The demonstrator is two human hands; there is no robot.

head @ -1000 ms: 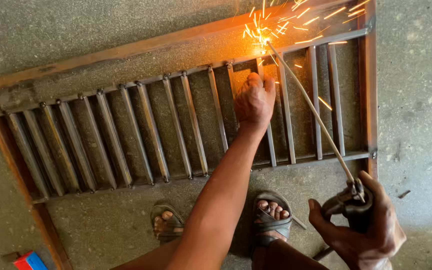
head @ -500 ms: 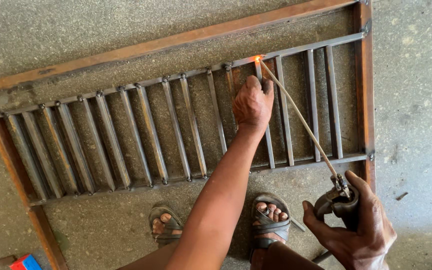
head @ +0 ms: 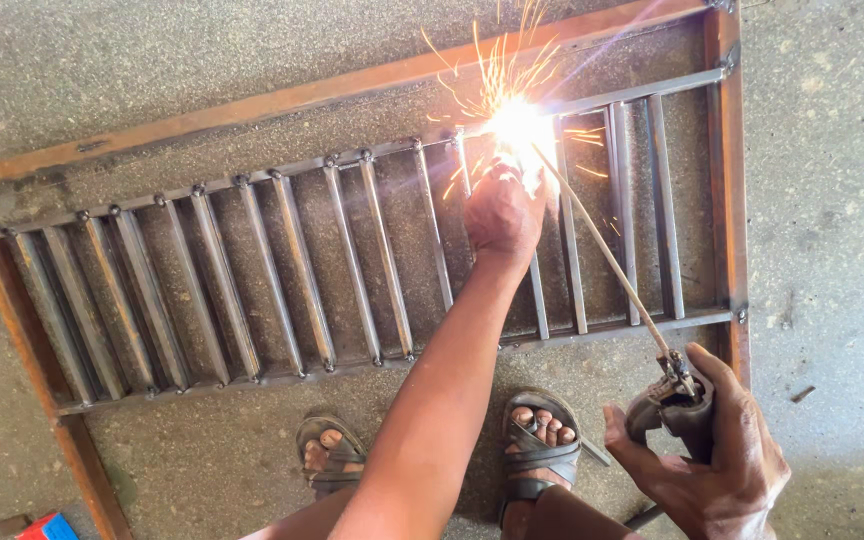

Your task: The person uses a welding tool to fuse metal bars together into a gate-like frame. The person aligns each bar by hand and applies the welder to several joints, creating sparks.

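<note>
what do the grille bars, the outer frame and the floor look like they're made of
Slanted grey grille bars: bare steel, judging by dull metallic sheen and weld beads. Reddish-brown outer frame: probably rusted or primed steel angle. Speckled grey floor: rough concrete, going by its gritty texture.

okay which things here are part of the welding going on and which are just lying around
In use:
left hand on a bar of the metal grille
right hand holding the electrode holder
welding rod

Lying about:
red and blue object
small dark scrap
</note>
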